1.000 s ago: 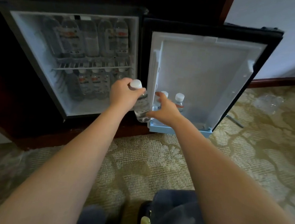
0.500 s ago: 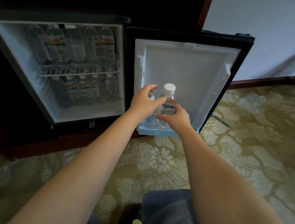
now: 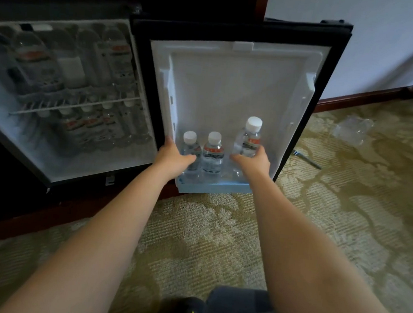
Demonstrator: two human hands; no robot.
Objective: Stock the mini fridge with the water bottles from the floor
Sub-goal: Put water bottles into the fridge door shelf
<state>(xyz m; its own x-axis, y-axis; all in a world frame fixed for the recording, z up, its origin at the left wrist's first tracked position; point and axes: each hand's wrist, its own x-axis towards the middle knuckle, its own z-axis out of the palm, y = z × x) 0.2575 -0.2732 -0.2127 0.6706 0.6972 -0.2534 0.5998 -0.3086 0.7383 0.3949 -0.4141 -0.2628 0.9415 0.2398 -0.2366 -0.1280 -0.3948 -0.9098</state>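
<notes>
Below, a mini fridge stands open on patterned carpet, its cabinet packed with water bottles. On the open door, a pale blue door shelf holds the leftmost bottle and middle bottle upright. The right grip wraps a third water bottle, raised just beside them. The left grip lies against the leftmost bottle; holding or only touching, I cannot tell.

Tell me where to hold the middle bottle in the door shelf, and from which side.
Pinch the middle bottle at its neck, under the cap, coming from above. The left bottle and right bottle flank it, and the shelf rail fronts its base.
</notes>
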